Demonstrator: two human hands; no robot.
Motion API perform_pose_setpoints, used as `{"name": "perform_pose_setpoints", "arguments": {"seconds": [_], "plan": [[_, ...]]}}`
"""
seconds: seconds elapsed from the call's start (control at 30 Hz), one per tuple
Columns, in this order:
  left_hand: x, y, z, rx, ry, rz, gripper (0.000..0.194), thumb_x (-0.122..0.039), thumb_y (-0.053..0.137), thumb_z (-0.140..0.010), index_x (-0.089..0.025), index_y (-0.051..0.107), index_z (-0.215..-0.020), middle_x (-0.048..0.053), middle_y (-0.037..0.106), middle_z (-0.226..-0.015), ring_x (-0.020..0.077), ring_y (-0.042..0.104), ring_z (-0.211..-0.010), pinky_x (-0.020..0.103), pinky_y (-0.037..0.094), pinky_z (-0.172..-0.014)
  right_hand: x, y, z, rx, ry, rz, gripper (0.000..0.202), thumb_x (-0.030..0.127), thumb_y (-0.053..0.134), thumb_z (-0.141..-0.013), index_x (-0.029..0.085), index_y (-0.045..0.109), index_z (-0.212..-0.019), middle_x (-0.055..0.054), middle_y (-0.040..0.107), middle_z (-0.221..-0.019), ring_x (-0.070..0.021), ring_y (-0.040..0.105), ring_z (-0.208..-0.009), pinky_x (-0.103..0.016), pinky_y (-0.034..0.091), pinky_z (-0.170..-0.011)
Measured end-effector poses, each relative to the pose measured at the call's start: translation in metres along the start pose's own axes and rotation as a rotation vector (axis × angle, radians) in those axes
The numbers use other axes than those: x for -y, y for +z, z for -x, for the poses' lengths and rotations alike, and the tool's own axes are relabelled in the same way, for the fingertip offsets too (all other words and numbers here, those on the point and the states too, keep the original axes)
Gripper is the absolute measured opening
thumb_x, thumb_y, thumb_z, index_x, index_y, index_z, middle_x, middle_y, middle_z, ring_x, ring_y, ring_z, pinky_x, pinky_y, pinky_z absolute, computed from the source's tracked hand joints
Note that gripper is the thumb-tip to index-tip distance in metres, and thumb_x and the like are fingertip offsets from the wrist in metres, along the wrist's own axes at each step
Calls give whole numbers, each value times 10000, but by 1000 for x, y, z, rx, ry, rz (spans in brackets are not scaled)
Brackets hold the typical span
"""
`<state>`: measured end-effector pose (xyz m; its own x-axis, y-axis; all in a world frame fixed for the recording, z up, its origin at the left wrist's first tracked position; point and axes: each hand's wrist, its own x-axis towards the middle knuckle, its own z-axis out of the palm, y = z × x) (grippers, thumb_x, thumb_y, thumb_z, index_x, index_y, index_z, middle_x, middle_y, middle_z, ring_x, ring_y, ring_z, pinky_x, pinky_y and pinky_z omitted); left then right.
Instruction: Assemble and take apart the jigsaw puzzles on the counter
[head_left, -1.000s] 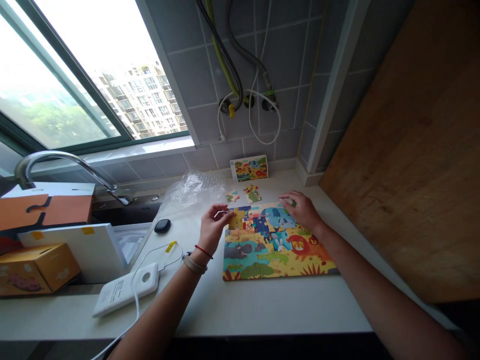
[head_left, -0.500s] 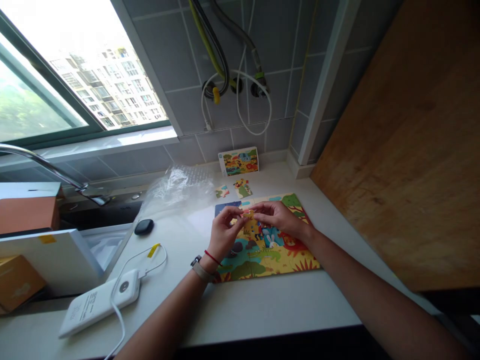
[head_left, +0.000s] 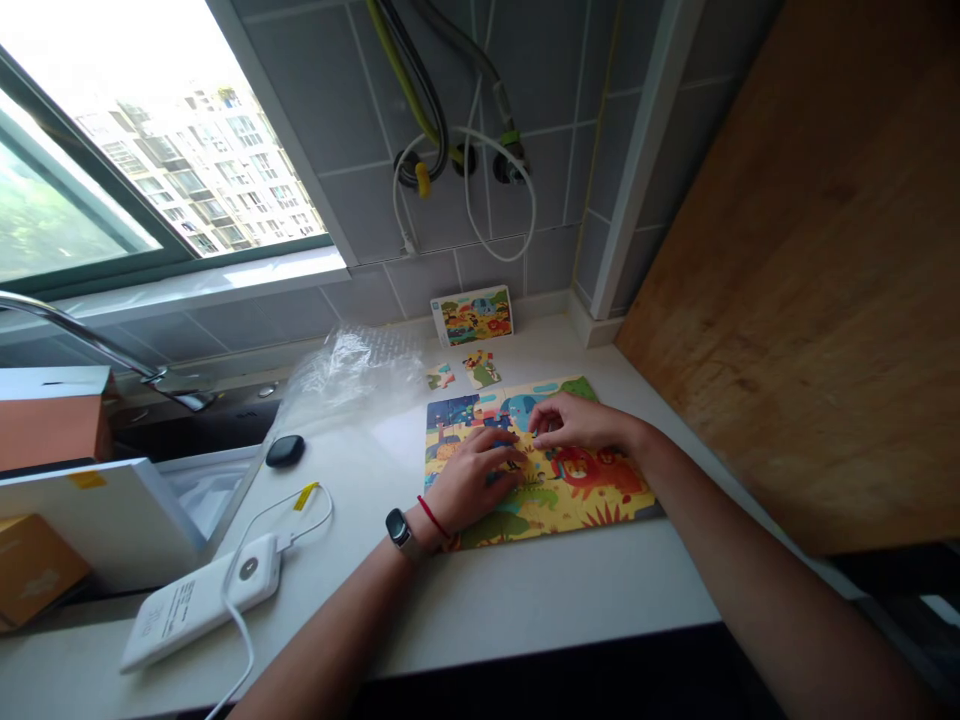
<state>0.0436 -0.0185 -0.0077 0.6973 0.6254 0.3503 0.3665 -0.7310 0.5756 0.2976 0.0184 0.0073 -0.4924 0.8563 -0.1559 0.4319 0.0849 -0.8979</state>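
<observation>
A colourful animal jigsaw puzzle [head_left: 555,500] lies flat on the white counter. My left hand [head_left: 480,480] rests over its left-centre part, palm down with fingers spread. Over the upper right part is my right hand [head_left: 574,420], its fingers curled and thumb near the index finger; what it holds, if anything, is hidden. Two loose pieces lie behind the puzzle, a larger one [head_left: 481,369] and a smaller one [head_left: 441,376]. A picture card [head_left: 474,315] with a similar scene leans on the wall behind them.
Crumpled clear plastic [head_left: 352,375] lies left of the loose pieces. Further left are a small black case [head_left: 286,451], a white power bank [head_left: 202,600] with its cable, a faucet [head_left: 161,378] and boxes [head_left: 52,415]. A wooden panel [head_left: 750,300] stands at the right.
My hands have moved apart. The left has flattened onto the puzzle, and the piece held between both hands is no longer seen there. The view has shifted slightly.
</observation>
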Motion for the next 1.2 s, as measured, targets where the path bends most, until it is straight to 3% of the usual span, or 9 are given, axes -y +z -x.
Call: {"name": "perform_pose_setpoints", "arguments": {"seconds": [0.23, 0.43, 0.9, 0.97, 1.2], "plan": [[1, 0, 0, 28, 29, -49, 228, -276, 654, -944, -323, 766, -1137, 75, 660, -1281, 271, 559, -1231, 499, 473, -1090, 0, -6, 3, -4, -17, 168, 276, 379, 798, -687, 168, 760, -860, -16, 686, -708, -162, 617, -652, -253, 449, -586], [0, -2, -1, 34, 51, -83, 217, -277, 636, -957, -320, 783, -1111, 75, 666, -1266, 262, 574, -1206, 502, 488, -1081, 2, -5, 3, -63, -1, 304, 253, 329, 833, -638, 180, 738, -818, -3, 660, -716, -154, 576, -667, -248, 417, -599], [2, -4, 0, 18, 91, -139, 186, -308, 636, -961, -302, 802, -1045, 72, 669, -1269, 263, 579, -1198, 508, 491, -1076, 3, -2, 2, -26, 54, 323, 262, 363, 823, -641, 178, 669, -745, 22, 599, -659, -136, 528, -613, -252, 353, -568], [2, -4, 0, 25, 89, -134, 182, -300, 634, -962, -294, 797, -1043, 71, 668, -1273, 258, 582, -1195, 507, 485, -1083, 3, 0, 1, -73, 27, 296, 282, 424, 789, -683, 180, 650, -714, 22, 587, -633, -133, 507, -599, -256, 347, -567], [6, -7, -1, -27, 67, -127, 138, -277, 641, -961, -253, 773, -995, 71, 698, -1203, 232, 616, -1151, 463, 505, -1053, -1, 3, -6, -438, -43, 244, 381, 546, 633, -816, 186, 623, -693, 21, 551, -609, -131, 462, -594, -264, 332, -574]]}}
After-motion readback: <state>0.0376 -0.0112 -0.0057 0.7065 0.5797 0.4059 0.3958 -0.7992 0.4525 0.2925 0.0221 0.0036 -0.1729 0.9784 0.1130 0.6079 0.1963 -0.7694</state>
